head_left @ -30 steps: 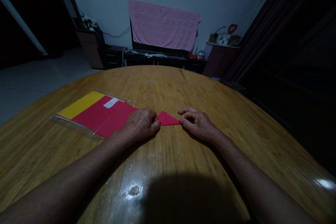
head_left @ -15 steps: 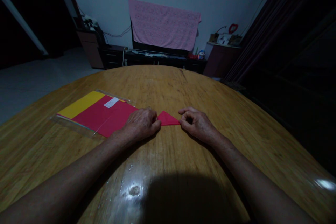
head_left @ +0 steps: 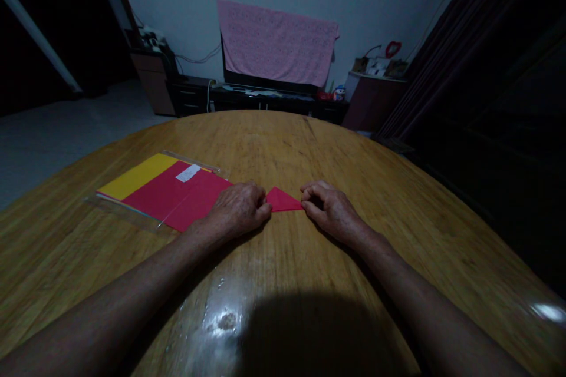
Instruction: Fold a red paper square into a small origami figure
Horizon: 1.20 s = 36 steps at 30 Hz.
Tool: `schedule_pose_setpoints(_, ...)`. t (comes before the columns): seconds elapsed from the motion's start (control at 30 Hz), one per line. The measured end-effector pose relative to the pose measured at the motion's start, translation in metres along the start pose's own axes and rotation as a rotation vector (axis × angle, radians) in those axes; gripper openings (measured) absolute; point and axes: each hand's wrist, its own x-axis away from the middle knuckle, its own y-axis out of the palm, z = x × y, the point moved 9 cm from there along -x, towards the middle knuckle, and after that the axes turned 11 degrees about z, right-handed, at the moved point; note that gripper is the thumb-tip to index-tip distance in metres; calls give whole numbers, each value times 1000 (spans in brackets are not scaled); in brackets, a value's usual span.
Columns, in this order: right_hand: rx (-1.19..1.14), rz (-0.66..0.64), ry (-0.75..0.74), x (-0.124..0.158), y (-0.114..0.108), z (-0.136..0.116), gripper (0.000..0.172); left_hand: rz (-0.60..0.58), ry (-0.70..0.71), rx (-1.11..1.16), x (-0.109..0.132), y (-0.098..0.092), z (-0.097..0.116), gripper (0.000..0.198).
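A small piece of red paper (head_left: 283, 200), folded into a triangle, lies on the wooden table between my hands. My left hand (head_left: 241, 206) is closed on its left corner, thumb and fingers pressed together there. At the right corner, my right hand (head_left: 329, 206) pinches the tip, with its thumb and index finger bent into a ring. Part of the triangle's left side is hidden under the left fingers. Beside and partly behind my left hand lies a clear plastic packet of coloured paper (head_left: 177, 194), showing red and yellow sheets and a white label.
The round wooden table (head_left: 283, 141) has its far edge before a low black cabinet (head_left: 190, 96). A pink patterned cloth (head_left: 278, 41) drapes over a dark flat panel there. Small items stand on a side cabinet (head_left: 375, 94) to the right, near a dark curtain (head_left: 424, 41).
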Motion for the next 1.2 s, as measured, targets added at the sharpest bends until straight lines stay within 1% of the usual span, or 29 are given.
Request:
schedule_pose_setpoints(0.2,2,-48,-89,3,8,-9,20,-8,-7,4,1,-1,1,26)
schedule_pose_setpoints(0.33,51,-59,-125,3,9,-13,22,-12,-10,6,1,-1,0,26)
schedule_pose_setpoints(0.4,114,-56,-170,2,6,-21,20,-9,-10,6,1,0,0,26)
schedule_pose_setpoints(0.47,225,-73,-217,0,4,-32,17,-12,-9,5,1,0,0,26)
schedule_pose_setpoints(0.57,370,-115,-249,-3,6,-46,20,-22,-14,4,1,-1,1,27)
schedule_pose_setpoints(0.63,419,-151,-217,-4,10,-49,21,-24,-13,9,2,-2,2,27)
schedule_pose_setpoints(0.73,399,-187,-154,-4,17,-46,23,-27,-11,15,3,-4,4,28)
schedule_pose_setpoints(0.93,318,-162,-70,0,18,-37,23,-27,-14,2,3,-3,3,27)
schedule_pose_setpoints(1.1,363,-157,-62,0,18,-39,20,-19,-9,-14,1,0,0,27)
schedule_pose_setpoints(1.2,373,-150,-77,1,16,-42,18,-3,0,-8,1,-1,1,27)
